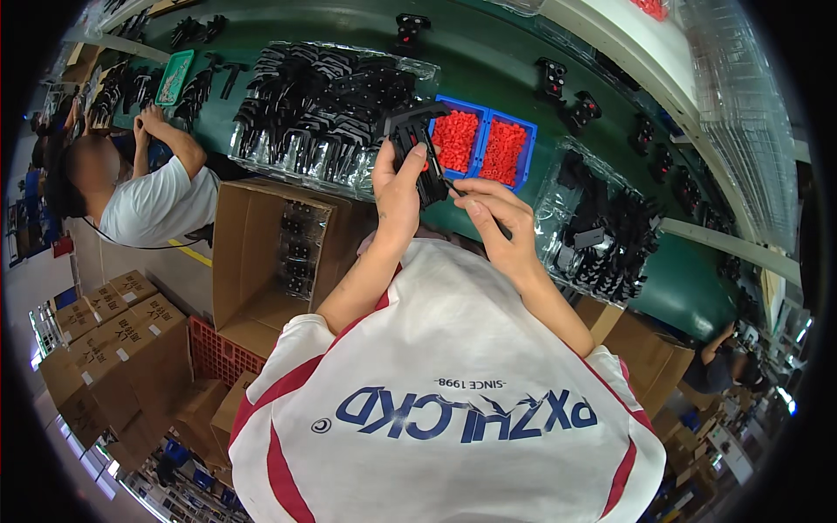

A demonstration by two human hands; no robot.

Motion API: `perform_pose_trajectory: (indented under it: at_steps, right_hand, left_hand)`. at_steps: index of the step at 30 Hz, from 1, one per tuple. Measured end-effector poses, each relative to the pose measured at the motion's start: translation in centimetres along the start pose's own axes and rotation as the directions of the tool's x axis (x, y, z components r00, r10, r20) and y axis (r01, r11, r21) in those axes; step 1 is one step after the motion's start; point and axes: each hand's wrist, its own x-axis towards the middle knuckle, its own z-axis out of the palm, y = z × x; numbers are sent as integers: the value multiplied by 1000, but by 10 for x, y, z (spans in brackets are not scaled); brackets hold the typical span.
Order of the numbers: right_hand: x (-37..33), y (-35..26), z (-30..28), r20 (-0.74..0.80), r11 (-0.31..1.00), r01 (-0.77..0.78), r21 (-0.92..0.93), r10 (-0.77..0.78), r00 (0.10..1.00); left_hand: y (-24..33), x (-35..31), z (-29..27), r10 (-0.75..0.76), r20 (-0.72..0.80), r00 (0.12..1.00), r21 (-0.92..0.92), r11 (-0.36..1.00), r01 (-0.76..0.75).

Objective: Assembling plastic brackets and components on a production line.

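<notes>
In my left hand (399, 187) is a black plastic part (427, 179), long and angular, tilted over the table's near edge. A small red piece shows on it under my thumb. My right hand (501, 218) is closed round a slim dark stick-like tool (504, 229), whose thin end meets the lower right side of the part. The exact kind of tool cannot be made out. Just beyond my hands, two joined blue bins hold small red pieces: a left bin (481, 144) and a right bin (528, 150).
Black parts (327, 109) lie on clear plastic at the left, with more black parts (602, 227) at the right. Several black assemblies stand along the green table (488, 61). An open cardboard box (240, 261) is by my left arm. A co-worker (153, 196) sits at the left.
</notes>
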Motion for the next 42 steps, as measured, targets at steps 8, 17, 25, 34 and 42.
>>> perform_pose_trajectory:
  at_steps: [8,17,25,34,42]
  right_hand:
    - [3,-1,2,-6,998,56,-27,-56,998]
    - [9,-9,3,35,998,44,-47,-42,998]
    - [11,-23,18,146,919,126,-374,-76,986]
    - [8,0,22,196,866,305,-397,-245,950]
    - [9,9,10,33,999,-26,-24,27,999]
  left_hand:
    - [-2,6,-2,8,-25,1000,9,1000,-8]
    - [-5,9,-4,67,-72,995,48,997,-64]
    - [-6,10,-1,117,-186,976,30,993,-113]
    - [1,6,11,86,-276,957,-91,989,-115]
    - [-12,11,-2,160,-136,978,66,986,-152]
